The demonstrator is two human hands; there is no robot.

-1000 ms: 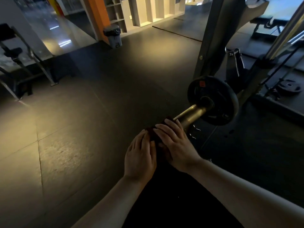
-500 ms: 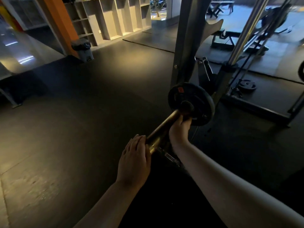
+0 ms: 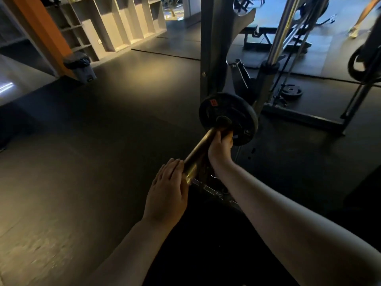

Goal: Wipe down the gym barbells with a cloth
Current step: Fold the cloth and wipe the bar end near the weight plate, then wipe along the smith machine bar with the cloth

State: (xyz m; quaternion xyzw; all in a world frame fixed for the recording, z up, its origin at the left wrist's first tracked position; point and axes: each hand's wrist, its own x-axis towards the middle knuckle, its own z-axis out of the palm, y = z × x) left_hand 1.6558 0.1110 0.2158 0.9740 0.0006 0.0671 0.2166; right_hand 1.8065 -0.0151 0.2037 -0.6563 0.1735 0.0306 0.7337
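While my right hand (image 3: 219, 147) curls round the barbell sleeve (image 3: 198, 153) just beside the weight plate (image 3: 228, 112), outside the rack upright (image 3: 212, 48), my left hand (image 3: 167, 195) lies flat-fingered on its near end. Heavy, stiff, slick steel, I judge, wants a wraparound grip. Whether the cloth is underneath I cannot tell; the lined bin (image 3: 81, 67) hides its contents.

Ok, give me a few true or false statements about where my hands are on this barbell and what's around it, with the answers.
1. The right hand grips the barbell sleeve right beside the weight plate. True.
2. The left hand is curled round the weight plate. False: its straight fingers lie against the sleeve's near end.
3. A bin stands beside the orange column. True.
4. The sleeve carries no plate. False: one black plate sits on it.
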